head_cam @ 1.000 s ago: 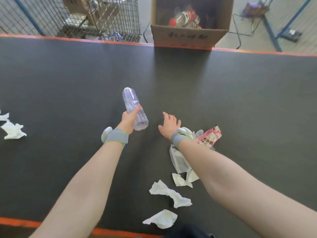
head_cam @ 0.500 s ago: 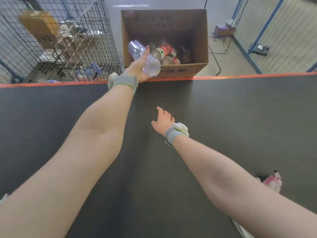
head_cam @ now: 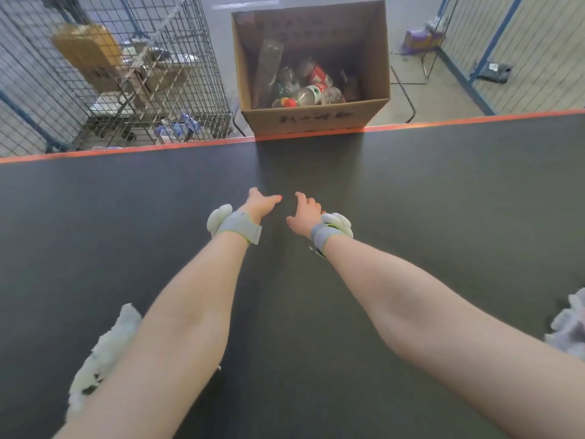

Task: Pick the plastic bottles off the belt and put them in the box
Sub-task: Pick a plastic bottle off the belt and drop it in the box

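Both hands hover low over the belt (head_cam: 443,191), close together and holding nothing. On the left hand (head_cam: 261,202) the fingers reach forward, loosely spread. The right hand (head_cam: 304,212) has its fingers relaxed and slightly bent. Each wrist wears a grey band with a white unit.

The box (head_cam: 311,118) stands just past the belt's orange edge, straight ahead of the hands. Bottles (head_cam: 308,90) lie heaped in its bottom, clear ones with red labels and a red cap showing. No bottle is visible on the belt itself. Only white scraps show: one (head_cam: 104,350) beside the left forearm, another (head_cam: 569,321) at the right edge of view. A wire cage (head_cam: 126,74) stands left of the box.

Judging from those in the box, such bottles are probably light, thin-walled and smooth. They would likely dent under a hard squeeze and roll if nudged. Wrapping the fingers round the middle of the body seems the surest hold, with only mild pressure. A neck hold would suit a bottle lying end-on. Being so light, one could bounce off the rim if tossed carelessly.
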Motion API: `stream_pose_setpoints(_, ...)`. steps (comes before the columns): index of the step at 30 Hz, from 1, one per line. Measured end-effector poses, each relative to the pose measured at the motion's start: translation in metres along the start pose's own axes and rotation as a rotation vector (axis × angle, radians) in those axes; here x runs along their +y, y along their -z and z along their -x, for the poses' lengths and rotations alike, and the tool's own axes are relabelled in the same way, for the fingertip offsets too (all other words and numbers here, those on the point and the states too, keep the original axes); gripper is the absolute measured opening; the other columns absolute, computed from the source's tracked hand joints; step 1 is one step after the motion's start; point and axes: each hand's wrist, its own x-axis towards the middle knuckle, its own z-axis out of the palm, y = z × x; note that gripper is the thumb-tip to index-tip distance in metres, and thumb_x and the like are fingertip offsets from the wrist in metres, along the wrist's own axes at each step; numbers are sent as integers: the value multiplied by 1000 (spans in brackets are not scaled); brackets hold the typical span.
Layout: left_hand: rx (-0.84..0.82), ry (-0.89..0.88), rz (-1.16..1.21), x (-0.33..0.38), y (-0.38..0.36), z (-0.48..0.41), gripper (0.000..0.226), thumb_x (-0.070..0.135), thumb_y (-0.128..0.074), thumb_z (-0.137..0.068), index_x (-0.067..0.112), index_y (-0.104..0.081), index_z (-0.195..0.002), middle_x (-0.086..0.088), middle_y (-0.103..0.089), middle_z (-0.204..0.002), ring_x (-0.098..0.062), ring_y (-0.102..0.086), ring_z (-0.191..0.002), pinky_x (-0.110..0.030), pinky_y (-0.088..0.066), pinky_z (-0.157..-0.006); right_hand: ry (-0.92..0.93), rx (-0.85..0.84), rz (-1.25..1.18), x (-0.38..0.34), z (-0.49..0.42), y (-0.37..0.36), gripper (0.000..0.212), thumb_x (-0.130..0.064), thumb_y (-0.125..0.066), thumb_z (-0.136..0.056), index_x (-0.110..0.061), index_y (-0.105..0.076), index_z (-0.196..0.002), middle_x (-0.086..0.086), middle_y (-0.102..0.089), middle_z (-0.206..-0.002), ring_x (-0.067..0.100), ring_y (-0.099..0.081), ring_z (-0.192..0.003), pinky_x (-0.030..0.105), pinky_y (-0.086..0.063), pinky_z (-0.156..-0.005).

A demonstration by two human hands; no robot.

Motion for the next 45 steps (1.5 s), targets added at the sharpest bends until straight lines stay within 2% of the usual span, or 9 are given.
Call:
stream_pose_setpoints(9, -62, 37, -737, -148, -3, 126, 79, 47, -57, -90, 17, -17, -152, -15, -31, -151, -33, -24, -142, -37, -24, -113, 65, -282, 123, 36, 139, -74, 75, -31, -52, -94, -23, -8, -155, 10, -21, -155, 32, -26, -140, 43, -23, -115)
stream_pose_setpoints(16, 25, 85, -855, -246, -6, 205, 88, 46, -63, -85, 24, -10, -152, -13, 1, -159, -36, 5, -146, -53, -12, -118, 212, -406, 229, 65, 233, -120, 95, -61, -60, -83, -37, 0, -154, -1, 2, -163, 25, 2, -150, 57, -3, -117)
stream_pose_setpoints(21, -265, 141, -905, -297, -33, 246, 91, 46, -57, -89, 30, 6, -153, -4, 14, -160, -35, 4, -147, -48, -10, -119, 171, -407, 265, 90, 267, -140, 105, -75, -56, -75, -47, 14, -149, -8, 12, -162, 26, 1, -150, 70, 4, -108)
stream_pose_setpoints(24, -282, 83, -943, -313, -49, 256, 99, 53, -59, -85, 41, 16, -148, 1, 20, -159, -30, 10, -148, -63, -6, -115, 202, -295, 205, 98, 276, -141, 107, -75, -59, -72, -54, 16, -145, -9, 30, -156, 25, 16, -148, 76, 4, -103)
stream_pose_setpoints(29, -104, 48, -986, -307, -53, 270, 121, 66, -66, -72, 39, 27, -145, 1, 31, -155, -27, 23, -145, -73, 4, -104, 170, -522, 409, 119, 279, -145, 97, -54, -71, -77, -42, -10, -152, 4, 16, -161, 42, 13, -146, 59, -11, -116)
stream_pose_setpoints(32, -35, 65, -928, -303, -46, 270, 115, 63, -63, -77, 37, 25, -146, 1, 30, -155, -26, 23, -145, -73, 2, -105, 75, -339, 288, 134, 283, -147, 65, -24, -65, -87, -25, -36, -145, 10, -15, -157, 38, -11, -145, 49, -28, -113)
stream_pose_setpoints(35, 52, 107, -899, -304, -36, 270, 103, 57, -57, -85, 36, 20, -149, 1, 27, -157, -27, 23, -145, -73, -1, -107, 53, -138, 180, 132, 286, -141, 49, -10, -55, -89, -20, -44, -135, 4, -30, -145, 25, -32, -134, 41, -39, -100)
stream_pose_setpoints(41, 203, 221, -793, -324, -1, 280, 101, 48, -61, -86, 35, 17, -150, 0, 28, -156, -28, 23, -145, -73, -4, -107, 169, 101, 243, 83, 288, -141, 48, -15, -51, -90, -22, -40, -136, 0, -32, -144, 18, -29, -136, 47, -28, -108)
stream_pose_setpoints(45, 331, 231, -770, -343, 26, 284, 107, 40, -66, -85, 35, 18, -149, 0, 30, -155, -29, 21, -145, -75, -9, -106, 221, 1, 187, 58, 289, -157, 54, -29, -43, -96, -30, -26, -147, -1, -17, -158, 18, -12, -147, 58, -15, -114)
